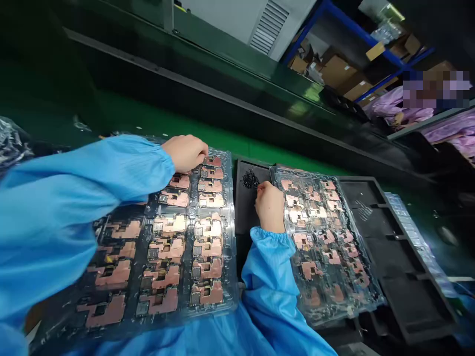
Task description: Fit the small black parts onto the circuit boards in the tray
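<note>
Green bench, left hand curled over far end of left tray, touching a board, grasp unclear, right hand pinched shut beside black parts pile, between trays, right tray alongside

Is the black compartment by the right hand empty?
Nearly empty: the black compartment holds only a heap of black parts at its far end, by the right hand.

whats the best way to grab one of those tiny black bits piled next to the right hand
Pinch one piece at the near rim of the pile, fingertips coming straight down. The bits lie loose in a shallow black tray, and the clear tray crowds its right side, so top-down from where the right hand sits looks easiest.
</note>
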`<state>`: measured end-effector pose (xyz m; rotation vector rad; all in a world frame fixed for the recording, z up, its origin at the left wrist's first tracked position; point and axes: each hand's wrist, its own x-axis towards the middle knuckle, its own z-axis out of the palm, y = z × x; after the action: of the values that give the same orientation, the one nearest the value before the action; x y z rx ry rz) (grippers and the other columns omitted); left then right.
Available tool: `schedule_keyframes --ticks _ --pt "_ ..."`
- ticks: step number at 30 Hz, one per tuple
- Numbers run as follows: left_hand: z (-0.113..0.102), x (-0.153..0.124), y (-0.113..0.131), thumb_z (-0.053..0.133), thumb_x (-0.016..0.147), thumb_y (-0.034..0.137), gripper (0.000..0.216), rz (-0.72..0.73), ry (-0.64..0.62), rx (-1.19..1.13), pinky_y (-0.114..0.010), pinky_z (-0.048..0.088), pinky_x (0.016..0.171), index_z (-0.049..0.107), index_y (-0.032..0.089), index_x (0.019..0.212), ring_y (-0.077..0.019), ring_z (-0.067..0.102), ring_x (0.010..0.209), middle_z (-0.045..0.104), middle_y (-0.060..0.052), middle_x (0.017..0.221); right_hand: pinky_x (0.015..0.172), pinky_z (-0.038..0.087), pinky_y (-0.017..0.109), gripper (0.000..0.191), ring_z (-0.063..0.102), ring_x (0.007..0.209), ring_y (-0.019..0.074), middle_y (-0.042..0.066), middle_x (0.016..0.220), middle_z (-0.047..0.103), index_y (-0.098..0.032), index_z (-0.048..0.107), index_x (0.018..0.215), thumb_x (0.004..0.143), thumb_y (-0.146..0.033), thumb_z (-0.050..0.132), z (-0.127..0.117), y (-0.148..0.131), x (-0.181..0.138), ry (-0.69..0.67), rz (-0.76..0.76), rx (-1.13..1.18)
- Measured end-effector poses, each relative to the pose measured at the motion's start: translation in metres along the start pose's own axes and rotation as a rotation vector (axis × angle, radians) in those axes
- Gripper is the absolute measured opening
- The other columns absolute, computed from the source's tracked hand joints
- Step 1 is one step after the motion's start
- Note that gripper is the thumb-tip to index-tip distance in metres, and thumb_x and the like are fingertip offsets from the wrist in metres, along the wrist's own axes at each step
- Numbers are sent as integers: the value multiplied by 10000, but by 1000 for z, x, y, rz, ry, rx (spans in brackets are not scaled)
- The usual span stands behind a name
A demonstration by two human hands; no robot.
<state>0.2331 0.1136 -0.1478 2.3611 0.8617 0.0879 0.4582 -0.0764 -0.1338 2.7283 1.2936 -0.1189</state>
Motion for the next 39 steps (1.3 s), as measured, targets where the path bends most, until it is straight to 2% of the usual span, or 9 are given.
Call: schedule_keyframes --ticks 4,11,17,21,24,25,28,32,39 --pt "6 31 3 467 963 337 336 7 39 130 -338 487 780 737 194 1103 -268 649 963 705 -90 1127 715 379 301 206 640 878 231 109 1018 675 -150 700 1060 990 -110 510 0 2 -1 5 -55 -3" --pt "15 20 12 484 1001 384 328 47 -7 218 -379 497 783 718 193 1129 -314 587 1061 624 -117 1146 697 365 292 203 621 844 221 103 998 651 -162 692 1072 1010 -132 501 0 6 2 -6 -82 -31" --pt "13 19 9 571 947 291 187 38 25 10 -403 491 875 663 146 1021 -319 548 1115 619 -126 1146 695 391 318 204 644 866 252 159 1058 651 -107 642 1082 984 -67 468 0 -1 3 -36 -47 -105" --pt "-9 -25 7 521 983 372 239 -5 99 -307 -320 522 747 630 200 1107 -200 663 820 702 -46 1013 751 436 309 278 665 939 250 155 1079 678 -96 629 1118 951 3 430 -1 10 -2 -27 -61 -22" --pt "-26 -81 1 559 962 518 345 -120 212 -418 -257 535 635 650 256 1168 -195 687 847 702 -27 1062 745 450 272 310 679 930 216 115 1052 707 -117 625 1167 957 -4 427 -2 20 -6 -42 -27 68" --pt "-29 -99 -3 563 954 548 381 -169 234 -435 -242 508 539 639 281 1216 -181 683 759 698 -17 1066 730 447 265 302 682 910 210 108 1043 711 -125 633 1163 966 -19 430 -2 22 -7 -47 -16 65" --pt "-24 -136 -14 630 914 542 395 -234 345 -545 -223 503 479 630 291 1218 -164 677 671 706 10 984 718 432 273 249 679 892 224 105 1007 716 -144 673 1119 1001 -92 460 -4 19 -8 -51 -26 -28" --pt "-3 -149 -20 635 928 471 325 -224 359 -756 -229 562 511 607 301 1203 -159 665 625 690 33 784 720 405 287 201 669 922 243 96 999 707 -162 707 1084 1017 -155 518 -7 8 -4 -43 -60 -134" --pt "17 -155 -19 604 968 445 327 -207 265 -935 -220 590 523 579 270 1243 -132 622 648 645 -13 913 695 393 287 177 665 888 234 119 1005 689 -133 679 1051 1017 -142 506 -4 1 1 -42 -72 -216"
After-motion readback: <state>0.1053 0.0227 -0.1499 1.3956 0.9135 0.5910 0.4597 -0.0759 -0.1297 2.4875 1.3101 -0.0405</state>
